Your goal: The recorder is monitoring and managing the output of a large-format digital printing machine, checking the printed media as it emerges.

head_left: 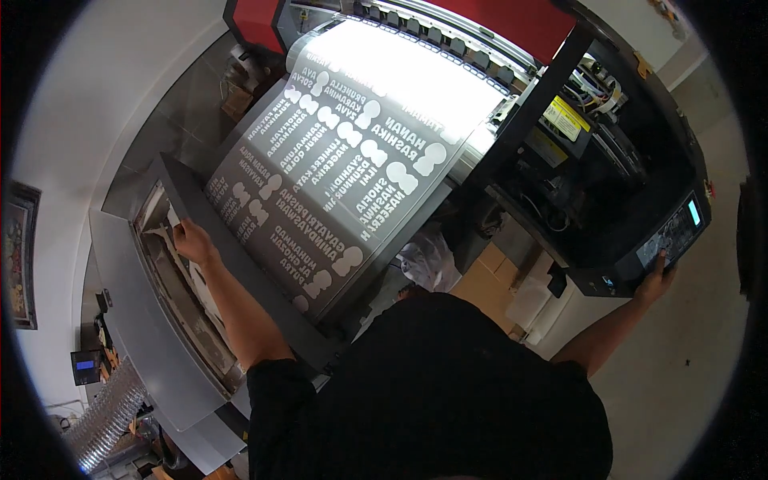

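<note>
My left hand [193, 242] is closed over the long open trough [188, 280] of a grey machine. From its fingers a thin pale strip or stick seems to reach into the trough; I cannot make out what it is. Far to the right, my right hand [658, 282] is at the lower edge of a black printer's control panel [670, 238], one finger stretched onto its buttons. Between my arms a wide sheet of film [276, 204] slopes down from the printer, covered with white mirrored lettering and white rounded shapes.
A bright light falls on the film near the printer's rollers [434, 35]. The printer's open side [596, 136] shows wiring and a yellow label. Cardboard [486, 280] and a plastic bag [432, 260] lie below. A silver duct [108, 416] stands at lower left.
</note>
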The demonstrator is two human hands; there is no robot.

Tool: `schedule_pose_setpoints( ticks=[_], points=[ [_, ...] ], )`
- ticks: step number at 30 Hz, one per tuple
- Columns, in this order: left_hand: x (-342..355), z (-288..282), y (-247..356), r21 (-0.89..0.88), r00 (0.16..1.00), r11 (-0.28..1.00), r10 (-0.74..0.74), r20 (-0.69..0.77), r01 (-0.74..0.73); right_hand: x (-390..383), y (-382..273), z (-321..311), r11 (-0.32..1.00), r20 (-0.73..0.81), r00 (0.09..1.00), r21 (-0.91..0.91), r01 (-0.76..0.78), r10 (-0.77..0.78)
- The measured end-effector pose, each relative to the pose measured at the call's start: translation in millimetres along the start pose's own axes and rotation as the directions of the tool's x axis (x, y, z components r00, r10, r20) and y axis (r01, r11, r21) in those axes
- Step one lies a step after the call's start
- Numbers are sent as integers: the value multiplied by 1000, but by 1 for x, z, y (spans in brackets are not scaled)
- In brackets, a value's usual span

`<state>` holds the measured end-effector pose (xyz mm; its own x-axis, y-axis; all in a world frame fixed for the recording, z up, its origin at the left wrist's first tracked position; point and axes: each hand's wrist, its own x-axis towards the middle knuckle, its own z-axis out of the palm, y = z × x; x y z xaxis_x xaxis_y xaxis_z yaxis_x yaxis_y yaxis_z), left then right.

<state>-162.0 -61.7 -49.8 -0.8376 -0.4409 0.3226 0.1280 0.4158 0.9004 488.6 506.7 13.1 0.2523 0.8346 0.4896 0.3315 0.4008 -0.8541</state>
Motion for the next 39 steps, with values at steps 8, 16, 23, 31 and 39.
schedule_pose_setpoints(
  ticks=[8, 16, 23, 31, 39],
  points=[
    [-2, -2, 5, -27, 998, 999, -44, 33, 45, -6, -10, 2, 1000, 15, 1000, -9, -2, 2],
    [-7, -5, 10, 59, 1000, 998, 14, -14, -13, -5, -6, 1, 988, -20, 1000, -152, 19, -22],
    [-9, 0, 15, 28, 1000, 999, -17, -21, 17, 0, -4, -1, 996, 23, 999, -80, 25, -23],
    [-12, -2, 18, 60, 1000, 998, -13, -1, 13, -6, -13, 3, 993, -13, 1000, -116, 26, -28],
    [-5, -1, 5, 18, 1000, 1000, 15, 0, -15, -13, -22, 9, 989, -78, 996, -146, 25, -37]
  ],
)
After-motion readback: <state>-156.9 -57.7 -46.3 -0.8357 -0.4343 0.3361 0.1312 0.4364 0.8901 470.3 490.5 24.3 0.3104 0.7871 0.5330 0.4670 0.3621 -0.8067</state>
